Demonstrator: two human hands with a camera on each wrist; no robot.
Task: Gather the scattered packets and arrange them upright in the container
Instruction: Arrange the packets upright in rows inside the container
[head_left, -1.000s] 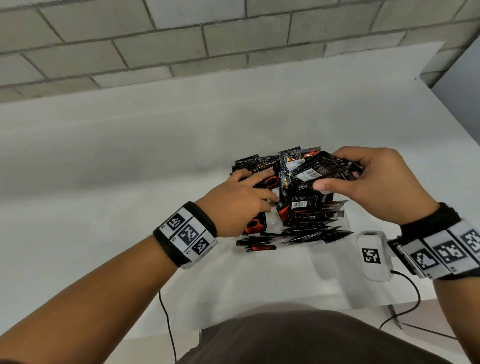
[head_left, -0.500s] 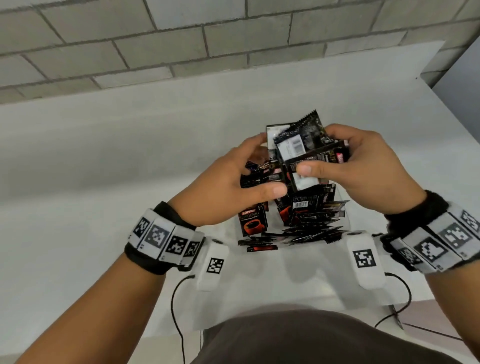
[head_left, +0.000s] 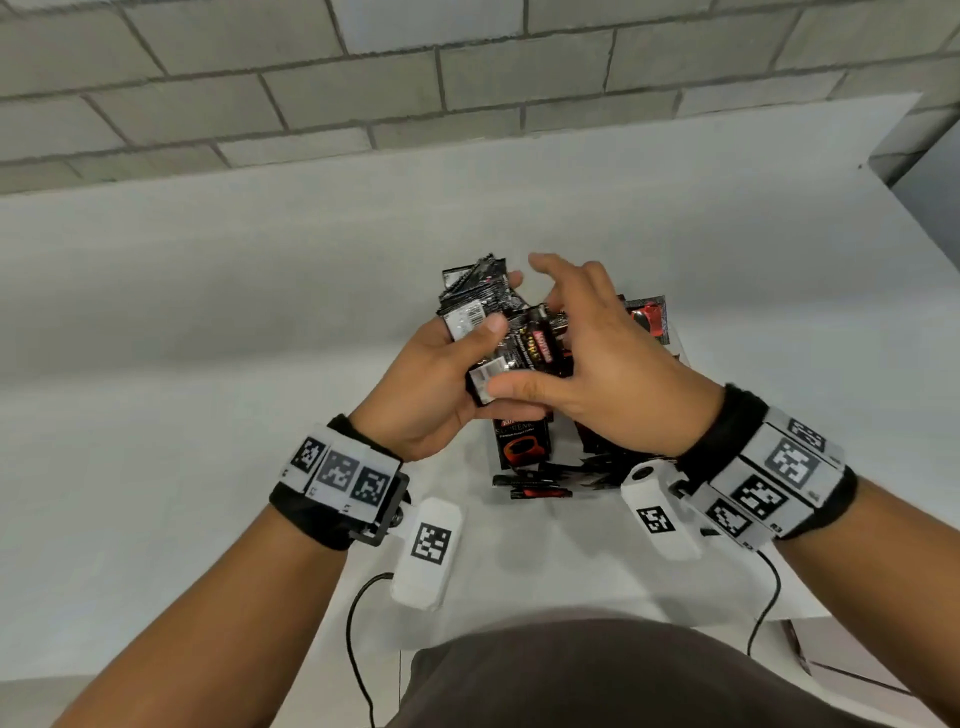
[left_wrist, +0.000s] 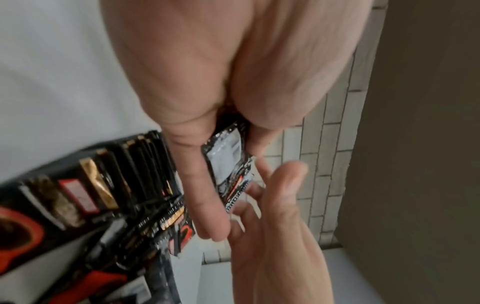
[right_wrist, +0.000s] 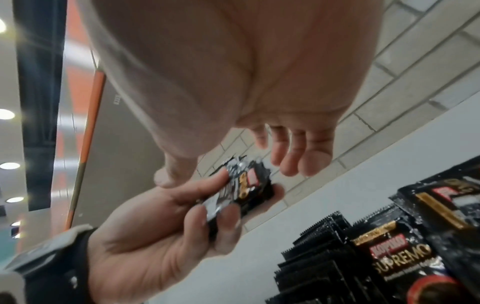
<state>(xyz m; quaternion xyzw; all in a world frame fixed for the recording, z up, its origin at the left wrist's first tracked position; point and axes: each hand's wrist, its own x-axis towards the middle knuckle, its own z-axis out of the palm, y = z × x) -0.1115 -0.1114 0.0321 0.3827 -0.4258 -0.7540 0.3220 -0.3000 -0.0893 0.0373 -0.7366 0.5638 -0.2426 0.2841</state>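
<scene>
My left hand (head_left: 498, 312) grips a small bunch of black packets (head_left: 524, 353) between thumb and fingers, raised above the container. In the left wrist view the bunch of packets (left_wrist: 228, 162) sits edge-on in that grip. My right hand (head_left: 550, 332) hovers over the bunch with its fingers straight and spread, the thumb near the bunch's lower end. The right wrist view shows the right hand's fingers (right_wrist: 293, 158) apart from the bunch of packets (right_wrist: 246, 185). Below the hands, more packets (head_left: 522, 447) stand upright in a white container (head_left: 678, 343), which is mostly hidden.
Several loose packets (head_left: 535, 486) lie flat on the white table (head_left: 208, 364) just in front of the container. A grey brick wall (head_left: 363, 78) runs behind. The table's near edge and trailing cables (head_left: 358, 623) are close to my body.
The bunch of packets, lifted from the container by my right hand, has passed into my left hand. My right hand has let go and spread its fingers.
</scene>
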